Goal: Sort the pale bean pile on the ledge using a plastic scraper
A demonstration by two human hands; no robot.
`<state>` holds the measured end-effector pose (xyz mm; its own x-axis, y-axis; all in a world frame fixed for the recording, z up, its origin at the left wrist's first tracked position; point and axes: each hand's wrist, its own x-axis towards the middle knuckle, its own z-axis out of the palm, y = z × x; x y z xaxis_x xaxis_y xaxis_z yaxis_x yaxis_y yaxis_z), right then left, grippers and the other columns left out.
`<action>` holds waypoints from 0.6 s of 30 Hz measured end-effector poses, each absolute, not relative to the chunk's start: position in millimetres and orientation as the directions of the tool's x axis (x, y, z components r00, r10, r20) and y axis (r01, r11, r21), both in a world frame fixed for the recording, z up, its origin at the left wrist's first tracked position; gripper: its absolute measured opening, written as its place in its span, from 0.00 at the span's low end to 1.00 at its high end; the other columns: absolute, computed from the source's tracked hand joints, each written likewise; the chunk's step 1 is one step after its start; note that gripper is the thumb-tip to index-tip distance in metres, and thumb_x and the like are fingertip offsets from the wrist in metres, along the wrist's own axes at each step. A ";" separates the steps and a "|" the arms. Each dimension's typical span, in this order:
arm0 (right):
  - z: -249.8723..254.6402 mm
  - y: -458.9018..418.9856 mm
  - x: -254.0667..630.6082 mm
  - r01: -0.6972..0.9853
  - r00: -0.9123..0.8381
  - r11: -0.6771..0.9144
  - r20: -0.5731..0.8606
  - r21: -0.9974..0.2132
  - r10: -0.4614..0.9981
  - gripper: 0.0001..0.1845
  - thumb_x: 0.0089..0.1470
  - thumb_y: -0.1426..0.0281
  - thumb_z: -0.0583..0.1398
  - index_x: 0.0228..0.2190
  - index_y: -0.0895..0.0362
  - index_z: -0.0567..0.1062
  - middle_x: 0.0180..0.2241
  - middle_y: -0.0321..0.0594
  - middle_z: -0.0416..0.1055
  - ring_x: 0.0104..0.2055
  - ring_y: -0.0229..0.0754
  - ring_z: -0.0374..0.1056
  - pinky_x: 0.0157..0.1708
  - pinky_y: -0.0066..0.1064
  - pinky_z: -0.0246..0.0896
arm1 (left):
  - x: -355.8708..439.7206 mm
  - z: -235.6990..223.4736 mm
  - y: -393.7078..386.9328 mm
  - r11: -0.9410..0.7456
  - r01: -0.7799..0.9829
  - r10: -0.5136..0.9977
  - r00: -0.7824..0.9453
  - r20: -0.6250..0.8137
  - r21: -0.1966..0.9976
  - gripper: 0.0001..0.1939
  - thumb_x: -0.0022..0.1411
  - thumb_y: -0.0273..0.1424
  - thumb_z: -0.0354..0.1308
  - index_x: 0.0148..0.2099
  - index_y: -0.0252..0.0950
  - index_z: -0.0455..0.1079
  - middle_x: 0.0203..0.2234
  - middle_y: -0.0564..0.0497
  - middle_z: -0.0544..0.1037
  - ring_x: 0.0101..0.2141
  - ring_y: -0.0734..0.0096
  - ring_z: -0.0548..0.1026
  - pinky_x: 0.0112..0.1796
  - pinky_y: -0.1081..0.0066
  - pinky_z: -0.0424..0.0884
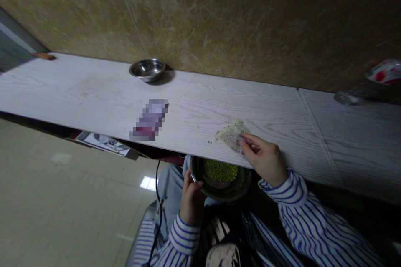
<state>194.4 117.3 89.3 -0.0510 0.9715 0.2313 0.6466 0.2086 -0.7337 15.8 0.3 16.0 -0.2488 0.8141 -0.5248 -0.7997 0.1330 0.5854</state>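
Bowl (pixel 224 197), green beans (pixel 221 170) inside, gripped by left hand (pixel 191 201); speckled pile (pixel 237 125) outside, on table (pixel 194 100); right hand (pixel 268 161) pinching thin sheet (pixel 231 138).

Pale wood-grain table (pixel 194 96); on it: steel bowl (pixel 148 76), pixelated flat item (pixel 150 120), speckled pile (pixel 235 126), clear bottle (pixel 352 96).

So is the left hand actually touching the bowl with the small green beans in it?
Touching. The head view shows the left hand at the side of the bowl, thumb at its rim and fingers against its outer wall.
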 end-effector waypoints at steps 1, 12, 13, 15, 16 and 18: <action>89.4 117.7 192.7 0.648 -0.055 0.212 0.233 -0.731 0.971 0.20 0.57 0.63 0.60 0.46 0.59 0.84 0.33 0.47 0.84 0.29 0.47 0.80 0.29 0.34 0.76 | 15.4 15.8 0.1 0.133 -0.801 0.818 -0.244 -0.521 0.584 0.33 0.48 0.29 0.65 0.59 0.46 0.73 0.47 0.46 0.80 0.42 0.53 0.77 0.42 0.56 0.77; 93.1 116.2 180.7 0.636 -0.128 0.241 0.208 -0.733 0.970 0.18 0.57 0.65 0.60 0.44 0.58 0.84 0.32 0.46 0.84 0.28 0.45 0.79 0.27 0.32 0.75 | 12.2 15.6 -0.2 0.137 -0.780 0.825 -0.251 -0.506 0.611 0.31 0.48 0.29 0.65 0.58 0.46 0.73 0.47 0.47 0.80 0.43 0.52 0.79 0.44 0.55 0.76; 92.5 115.6 181.8 0.633 -0.125 0.238 0.206 -0.737 0.970 0.18 0.57 0.65 0.60 0.45 0.58 0.84 0.32 0.46 0.84 0.28 0.45 0.79 0.27 0.32 0.75 | 12.3 15.8 0.0 0.133 -0.784 0.823 -0.253 -0.508 0.606 0.31 0.48 0.29 0.65 0.57 0.45 0.73 0.47 0.47 0.80 0.42 0.52 0.79 0.44 0.56 0.76; 91.1 114.1 184.5 0.624 -0.127 0.235 0.200 -0.746 0.972 0.18 0.57 0.64 0.60 0.45 0.57 0.84 0.32 0.45 0.84 0.28 0.45 0.80 0.27 0.32 0.75 | 12.5 15.8 0.3 0.123 -0.794 0.819 -0.258 -0.512 0.596 0.31 0.47 0.28 0.65 0.56 0.44 0.73 0.48 0.46 0.79 0.42 0.54 0.78 0.44 0.57 0.76; 90.6 113.1 185.9 0.619 -0.130 0.234 0.196 -0.750 0.972 0.18 0.57 0.64 0.61 0.45 0.57 0.84 0.32 0.45 0.84 0.28 0.45 0.80 0.27 0.32 0.75 | 12.5 15.7 0.4 0.120 -0.798 0.817 -0.258 -0.516 0.590 0.30 0.47 0.28 0.65 0.56 0.44 0.73 0.49 0.46 0.79 0.42 0.55 0.78 0.44 0.57 0.76; 90.2 110.9 188.0 0.613 -0.130 0.228 0.189 -0.756 0.973 0.18 0.57 0.64 0.61 0.44 0.58 0.84 0.32 0.45 0.84 0.28 0.45 0.80 0.27 0.32 0.75 | 12.3 15.5 0.4 0.123 -0.803 0.815 -0.255 -0.521 0.584 0.30 0.47 0.28 0.65 0.56 0.44 0.73 0.49 0.46 0.79 0.42 0.55 0.78 0.43 0.58 0.76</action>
<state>188.0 110.9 90.2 -0.1299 0.9734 0.1885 0.6130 0.2283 -0.7564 12.3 0.4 15.5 -0.2547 0.8145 -0.5212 -0.8026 0.1225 0.5838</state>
